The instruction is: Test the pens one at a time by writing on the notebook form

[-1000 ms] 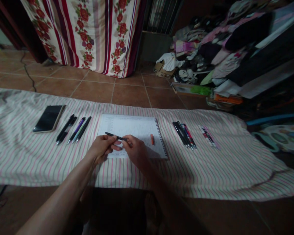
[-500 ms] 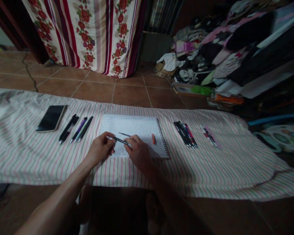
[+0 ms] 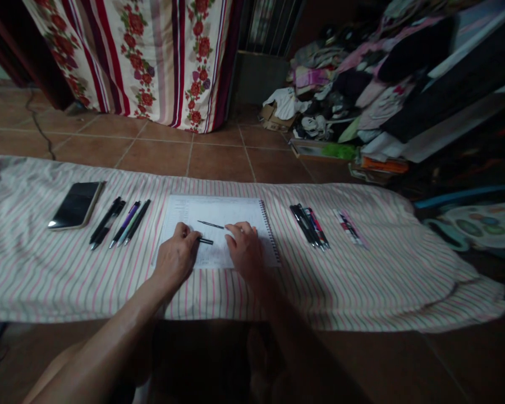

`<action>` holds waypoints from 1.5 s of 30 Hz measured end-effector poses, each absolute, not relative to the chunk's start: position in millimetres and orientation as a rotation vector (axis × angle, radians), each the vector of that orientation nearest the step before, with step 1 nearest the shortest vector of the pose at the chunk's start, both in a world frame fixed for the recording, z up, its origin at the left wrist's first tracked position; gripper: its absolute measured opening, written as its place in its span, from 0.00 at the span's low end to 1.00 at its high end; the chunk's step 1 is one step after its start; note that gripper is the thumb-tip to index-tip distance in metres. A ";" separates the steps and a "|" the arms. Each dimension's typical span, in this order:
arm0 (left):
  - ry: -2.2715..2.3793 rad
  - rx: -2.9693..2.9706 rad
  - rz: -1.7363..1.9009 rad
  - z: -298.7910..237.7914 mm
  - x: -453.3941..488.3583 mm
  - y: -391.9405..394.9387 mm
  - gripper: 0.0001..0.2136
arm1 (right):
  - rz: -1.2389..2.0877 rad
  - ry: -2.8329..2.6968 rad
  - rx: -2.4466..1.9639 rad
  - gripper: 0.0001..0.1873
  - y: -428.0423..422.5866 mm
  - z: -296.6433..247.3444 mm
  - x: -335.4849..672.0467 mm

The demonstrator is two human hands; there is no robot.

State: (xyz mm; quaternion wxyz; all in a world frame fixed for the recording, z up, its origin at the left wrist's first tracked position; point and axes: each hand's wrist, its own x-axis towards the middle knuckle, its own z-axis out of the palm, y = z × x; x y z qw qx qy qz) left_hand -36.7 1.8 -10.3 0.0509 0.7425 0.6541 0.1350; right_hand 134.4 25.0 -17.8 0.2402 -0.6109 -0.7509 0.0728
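An open spiral notebook [image 3: 244, 210] lies on a striped cloth [image 3: 362, 275] spread on the floor. My left hand [image 3: 175, 257] is closed on a short black pen barrel [image 3: 206, 241] that pokes out to the right over the page. A thin pen refill [image 3: 210, 225] lies loose on the page just beyond it. My right hand [image 3: 244, 247] rests palm down on the notebook, its fingers bent on the paper and its index fingertip at the refill's right end. What lies under that hand is hidden.
On the cloth to the left lie a dark phone [image 3: 73, 204] and several pens [image 3: 118, 223]. More pens [image 3: 309, 225] and a pink-marked one [image 3: 348, 226] lie to the right. Beyond are tiled floor, a floral curtain [image 3: 151, 62] and a heap of clothes [image 3: 362, 90].
My right hand let go of the pen and moved onto the page, covering the small orange piece. The thin refill now lies on the notebook. My left hand keeps the black barrel, lowered to the page.
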 end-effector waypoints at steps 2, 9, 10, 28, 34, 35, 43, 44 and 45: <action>1.996 2.237 0.441 -10.3 -36.1 1.9 0.14 | 0.185 -2.098 -1.677 0.11 24.3 -20.1 135.7; 1.929 2.288 0.456 -9.8 -37.6 -0.2 0.13 | 0.199 -2.081 -1.632 0.14 22.0 -22.6 135.4; 1.916 2.296 0.473 -10.6 -37.9 -0.2 0.13 | 0.210 -2.077 -1.630 0.14 22.1 -22.9 135.5; 1.840 2.404 0.517 -12.7 -44.2 -1.2 0.12 | 0.224 -2.196 -1.633 0.11 17.3 -23.4 129.9; 1.709 2.314 0.750 -11.9 -56.2 -0.4 0.11 | 0.329 -2.188 -1.606 0.11 18.4 -22.2 127.5; 1.682 2.295 0.826 -10.7 -58.4 0.6 0.10 | 0.327 -2.181 -1.613 0.11 18.3 -22.2 127.2; 1.546 2.036 1.162 20.3 -73.5 -5.6 0.08 | 0.285 -2.162 -1.619 0.11 18.3 -26.0 127.5; 1.531 1.997 1.176 24.7 -74.8 -8.9 0.08 | 0.288 -2.158 -1.616 0.11 18.6 -26.2 127.5; 1.505 1.954 1.201 28.5 -75.7 -12.5 0.08 | 0.289 -2.152 -1.615 0.11 19.0 -26.1 127.5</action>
